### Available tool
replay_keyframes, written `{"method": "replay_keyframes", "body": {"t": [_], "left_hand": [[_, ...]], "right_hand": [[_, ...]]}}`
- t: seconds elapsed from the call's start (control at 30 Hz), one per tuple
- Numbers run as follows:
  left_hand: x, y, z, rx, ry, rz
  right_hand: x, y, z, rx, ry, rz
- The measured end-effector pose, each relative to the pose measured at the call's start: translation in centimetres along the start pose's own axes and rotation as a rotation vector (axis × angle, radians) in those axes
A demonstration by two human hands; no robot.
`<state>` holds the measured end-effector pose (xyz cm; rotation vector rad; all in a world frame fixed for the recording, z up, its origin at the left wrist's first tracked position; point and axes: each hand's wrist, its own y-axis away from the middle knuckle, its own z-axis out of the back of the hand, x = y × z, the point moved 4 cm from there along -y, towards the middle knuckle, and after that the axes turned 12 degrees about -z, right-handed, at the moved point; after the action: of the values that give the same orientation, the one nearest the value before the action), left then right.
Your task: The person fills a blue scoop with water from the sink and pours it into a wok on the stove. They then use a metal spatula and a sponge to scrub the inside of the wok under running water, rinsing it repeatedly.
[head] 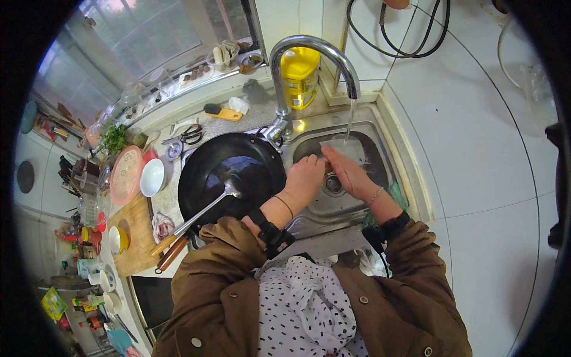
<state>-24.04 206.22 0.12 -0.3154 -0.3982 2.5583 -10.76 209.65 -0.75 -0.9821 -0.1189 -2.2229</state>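
Observation:
Above the stainless steel sink basin [383, 138], my left hand [307, 175] and my right hand [349, 175] are close together, fingers pointing towards the tap. The left fingers are curled; the right hand is turned on edge with its fingers extended. Whether anything is between them is hidden. A clear, sheet-like thing [353, 146], perhaps plastic, shows just beyond the right fingertips, and I cannot tell if it is held. Water runs in a thin stream [350, 118] from the curved chrome tap [312, 41] onto that area. The drain [333, 184] lies below the hands.
Left of the sink sits a black wok [200, 178] with a metal spatula [205, 209] in it. Scissors [192, 134], a brush [225, 112], a white bowl [152, 177] and a wooden cutting board [134, 223] are farther left. A yellow container [300, 76] stands behind the tap.

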Motion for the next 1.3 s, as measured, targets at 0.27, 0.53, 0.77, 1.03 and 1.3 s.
{"method": "replay_keyframes", "body": {"t": [0.27, 0.53, 0.77, 1.03, 1.3], "left_hand": [[0.2, 1.0, 2.2, -0.041, 0.025, 0.042], [1.0, 2.6, 1.7, 0.04, -0.046, 0.101], [0.6, 2.3, 0.7, 0.114, -0.032, 0.095], [0.8, 4.2, 2.5, 0.032, 0.042, 0.111], [-0.6, 6.6, 0.8, 0.257, 0.022, 0.108]], "right_hand": [[-3.0, -2.2, -0.2, -0.077, 0.361, -0.04], [-9.9, -0.9, 0.8, -0.024, 0.754, -0.379], [-4.8, -1.9, -1.2, -0.172, 0.285, -0.078], [-8.6, -0.2, -0.7, -0.046, 0.44, -0.312], [-0.9, -2.3, 0.9, -0.185, 0.438, -0.334]]}}
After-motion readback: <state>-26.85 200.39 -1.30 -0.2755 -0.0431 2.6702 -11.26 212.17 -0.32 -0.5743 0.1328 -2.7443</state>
